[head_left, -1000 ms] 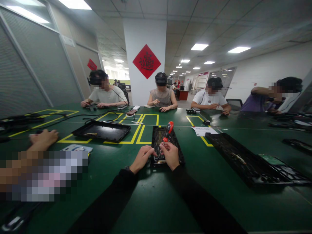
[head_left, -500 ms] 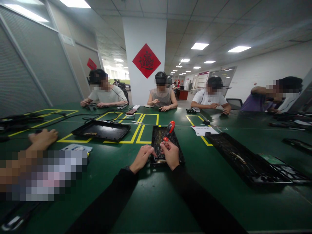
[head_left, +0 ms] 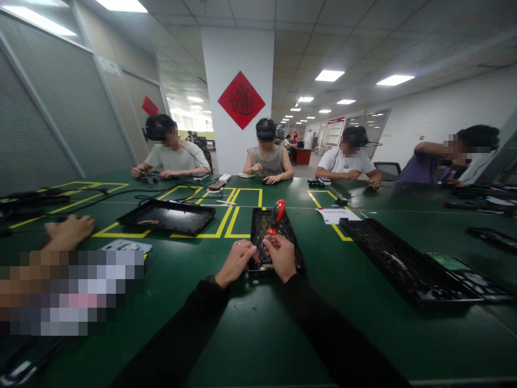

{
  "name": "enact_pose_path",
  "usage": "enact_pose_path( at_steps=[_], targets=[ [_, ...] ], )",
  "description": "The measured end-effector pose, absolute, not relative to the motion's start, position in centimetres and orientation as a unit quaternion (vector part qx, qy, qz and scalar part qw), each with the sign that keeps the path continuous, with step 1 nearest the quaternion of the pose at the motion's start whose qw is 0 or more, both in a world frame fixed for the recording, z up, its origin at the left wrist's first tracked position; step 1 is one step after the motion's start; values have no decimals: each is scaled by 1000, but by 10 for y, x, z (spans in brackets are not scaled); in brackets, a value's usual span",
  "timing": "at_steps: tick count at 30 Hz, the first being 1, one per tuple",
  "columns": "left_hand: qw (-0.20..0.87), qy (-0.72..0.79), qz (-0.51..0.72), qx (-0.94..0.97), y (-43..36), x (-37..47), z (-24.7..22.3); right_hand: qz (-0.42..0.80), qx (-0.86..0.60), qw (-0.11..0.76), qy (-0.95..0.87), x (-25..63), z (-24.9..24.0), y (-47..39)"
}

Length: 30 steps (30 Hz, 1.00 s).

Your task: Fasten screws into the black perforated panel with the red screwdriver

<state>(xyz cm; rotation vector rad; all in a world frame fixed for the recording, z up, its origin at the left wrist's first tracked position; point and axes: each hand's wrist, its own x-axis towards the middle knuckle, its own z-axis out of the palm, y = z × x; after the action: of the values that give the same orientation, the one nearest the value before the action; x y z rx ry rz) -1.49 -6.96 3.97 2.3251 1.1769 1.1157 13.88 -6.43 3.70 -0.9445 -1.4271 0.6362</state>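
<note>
A black plastic casing (head_left: 298,253), shaped like a shallow tray, lies lengthwise on the table in front of me. My right hand (head_left: 283,256) is closed around the lower part of a screwdriver (head_left: 278,213) with a red and black handle. The handle points up and leans a little to the right, while the tip is hidden low inside the casing. At the casing's near left side is my left hand (head_left: 237,262), fingers curled and pressed together over its edge. Whatever those fingers pinch is too small to make out. A pale piece shows at the casing's near end.
Left of the casing lies a wide black tray (head_left: 177,215); a long black casing (head_left: 398,264) lies to the right, beside a green board (head_left: 449,262). A white paper (head_left: 339,216) is near it. A co-worker's hand (head_left: 72,230) rests at left. Several people sit across the green table (head_left: 258,345).
The screwdriver's handle has shifted slightly left and stands a bit more upright, my right hand moving slightly with it. The whole view has drifted a little. My left hand stays at the casing's edge.
</note>
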Motion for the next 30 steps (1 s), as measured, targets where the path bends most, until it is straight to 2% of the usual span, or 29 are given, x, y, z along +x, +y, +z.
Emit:
enact_pose_path(
  at_steps=[24, 30],
  targets=[
    [158, 420, 403, 798, -69, -14, 41, 275, -390, 603, -639, 139, 40, -67],
    [206, 401, 402, 797, -67, -12, 39, 285, -372, 599, -649, 139, 41, -67]
  ],
)
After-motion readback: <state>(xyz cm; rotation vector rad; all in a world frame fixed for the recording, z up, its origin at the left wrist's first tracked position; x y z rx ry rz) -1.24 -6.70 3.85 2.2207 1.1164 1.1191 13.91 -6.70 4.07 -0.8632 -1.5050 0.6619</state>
